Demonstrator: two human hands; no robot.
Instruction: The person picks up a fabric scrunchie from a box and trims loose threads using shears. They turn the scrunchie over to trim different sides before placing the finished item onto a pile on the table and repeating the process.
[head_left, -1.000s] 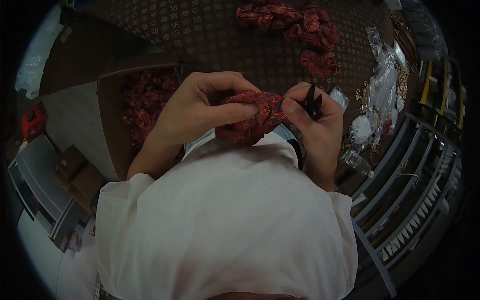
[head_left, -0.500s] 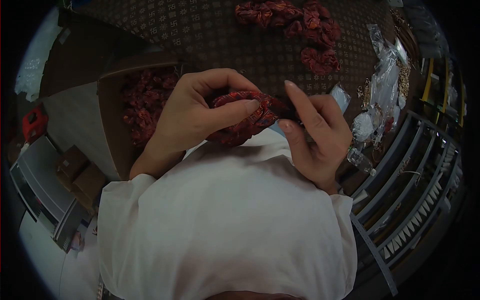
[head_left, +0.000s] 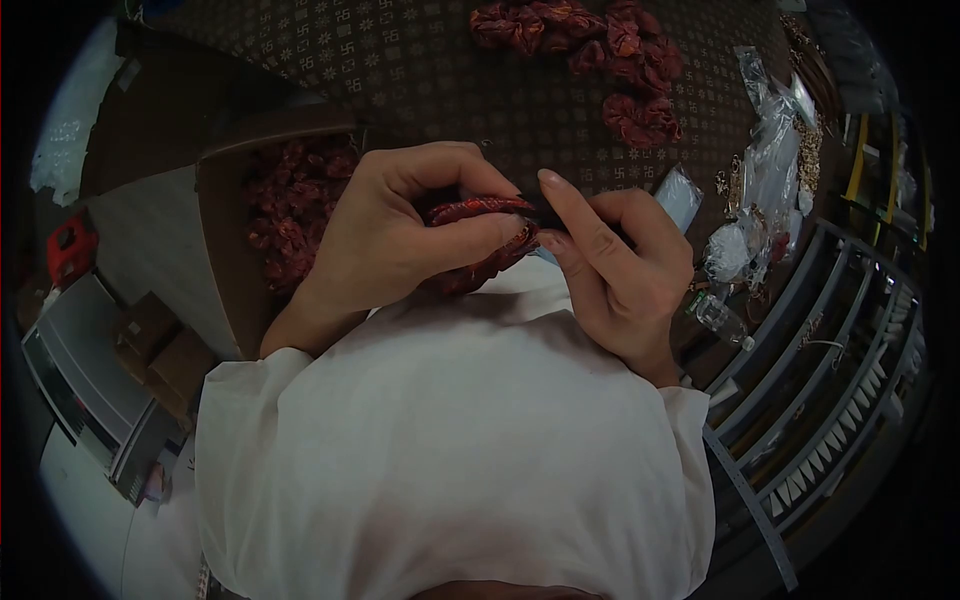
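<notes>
My left hand [head_left: 385, 225] is closed round a red patterned scrunchie [head_left: 487, 268] in front of my chest, with the thumb pressed on its right end. My right hand [head_left: 628, 262] meets that end, its index finger and thumb curled about a dark bit at the scrunchie's edge. What this bit is stays too dark and too covered to make out. Part of the scrunchie is hidden behind my left thumb and palm.
Several more red scrunchies [head_left: 640, 60] lie on the brown patterned cloth [head_left: 420, 60]. To the left stands an open cardboard box [head_left: 222, 240] full of red scrunchies. Clear plastic bags [head_left: 770, 150], a plastic bottle [head_left: 720, 318] and a metal rack [head_left: 770, 350] are at right.
My right hand has moved slightly left, closer to my left hand. The scrunchie has turned and now shows less of its patterned face between my hands.
</notes>
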